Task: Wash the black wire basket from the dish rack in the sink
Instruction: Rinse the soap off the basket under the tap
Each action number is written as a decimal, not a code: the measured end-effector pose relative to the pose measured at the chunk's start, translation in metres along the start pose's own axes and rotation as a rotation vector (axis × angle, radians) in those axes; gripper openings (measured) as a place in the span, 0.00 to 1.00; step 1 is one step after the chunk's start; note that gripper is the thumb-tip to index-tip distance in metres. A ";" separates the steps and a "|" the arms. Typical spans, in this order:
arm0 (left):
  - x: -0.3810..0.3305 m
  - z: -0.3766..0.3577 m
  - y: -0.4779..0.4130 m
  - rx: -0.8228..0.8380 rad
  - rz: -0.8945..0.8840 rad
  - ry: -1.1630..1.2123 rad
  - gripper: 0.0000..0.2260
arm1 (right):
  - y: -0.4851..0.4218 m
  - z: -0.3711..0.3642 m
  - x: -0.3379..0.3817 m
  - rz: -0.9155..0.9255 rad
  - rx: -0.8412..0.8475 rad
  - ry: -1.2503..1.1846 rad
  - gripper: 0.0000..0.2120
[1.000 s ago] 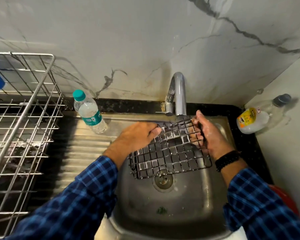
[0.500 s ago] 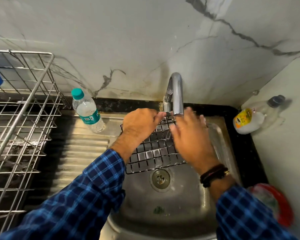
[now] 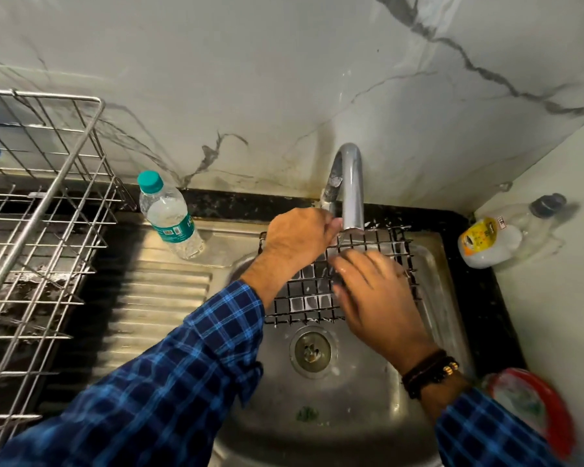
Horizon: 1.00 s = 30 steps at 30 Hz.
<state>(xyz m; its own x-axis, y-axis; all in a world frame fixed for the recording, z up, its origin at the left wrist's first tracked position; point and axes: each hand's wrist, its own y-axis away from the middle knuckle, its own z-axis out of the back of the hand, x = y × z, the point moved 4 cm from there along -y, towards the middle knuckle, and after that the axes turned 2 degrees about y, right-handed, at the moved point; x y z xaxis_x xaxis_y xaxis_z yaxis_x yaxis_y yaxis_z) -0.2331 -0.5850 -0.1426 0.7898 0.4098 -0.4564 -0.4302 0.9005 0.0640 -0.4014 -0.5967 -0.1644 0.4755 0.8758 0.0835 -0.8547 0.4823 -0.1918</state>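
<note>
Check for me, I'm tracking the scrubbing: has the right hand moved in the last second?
Yes. The right hand left the basket's right edge and moved left, now lying across the mesh in front of the tap.

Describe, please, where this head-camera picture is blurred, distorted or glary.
Head view: the right hand is smeared by motion over the black wire basket, the left hand on its far rim sharper; head view, left edge: the wide lens bows the dish rack wires; head view, lower right: a red-rimmed thing is blurred; the steel sink shows soft sheen, no harsh glare.
</note>
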 end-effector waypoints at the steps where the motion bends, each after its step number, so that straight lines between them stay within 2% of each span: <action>1: -0.003 0.002 -0.003 0.006 -0.002 0.002 0.12 | -0.001 -0.001 0.002 0.008 0.020 0.002 0.18; 6: -0.011 0.002 -0.008 0.035 -0.027 0.034 0.10 | -0.016 0.003 0.006 -0.160 0.122 0.016 0.20; 12: -0.018 0.005 -0.005 0.109 -0.074 0.044 0.13 | -0.026 0.002 0.000 -0.171 0.320 -0.076 0.21; 14: -0.019 0.007 -0.006 0.129 -0.072 0.109 0.11 | -0.019 0.001 0.002 -0.231 0.226 -0.029 0.20; 16: -0.018 0.009 -0.012 0.126 -0.074 0.200 0.08 | -0.008 0.005 0.005 -0.260 0.023 0.000 0.18; 18: -0.018 0.013 -0.015 0.144 -0.074 0.256 0.09 | -0.003 0.013 0.006 -0.248 -0.186 0.028 0.13; 20: -0.021 0.014 -0.017 0.172 -0.077 0.302 0.10 | -0.003 0.016 0.007 -0.175 -0.234 0.071 0.11; 24: -0.033 0.013 -0.021 0.254 -0.079 0.412 0.14 | -0.010 0.012 0.019 0.066 -0.136 0.042 0.11; 27: -0.033 0.009 -0.027 0.285 -0.038 0.447 0.11 | -0.021 0.013 0.020 0.083 -0.001 0.045 0.11; 30: -0.030 0.004 -0.035 0.298 -0.001 0.419 0.08 | -0.027 0.012 0.023 0.075 0.198 0.115 0.17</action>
<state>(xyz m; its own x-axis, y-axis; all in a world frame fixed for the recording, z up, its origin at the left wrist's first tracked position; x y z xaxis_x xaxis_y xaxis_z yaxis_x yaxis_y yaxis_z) -0.2397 -0.6283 -0.1281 0.5210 0.3706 -0.7689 -0.2379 0.9282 0.2862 -0.3701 -0.5897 -0.1457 0.4200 0.9067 -0.0382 -0.9073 0.4204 0.0028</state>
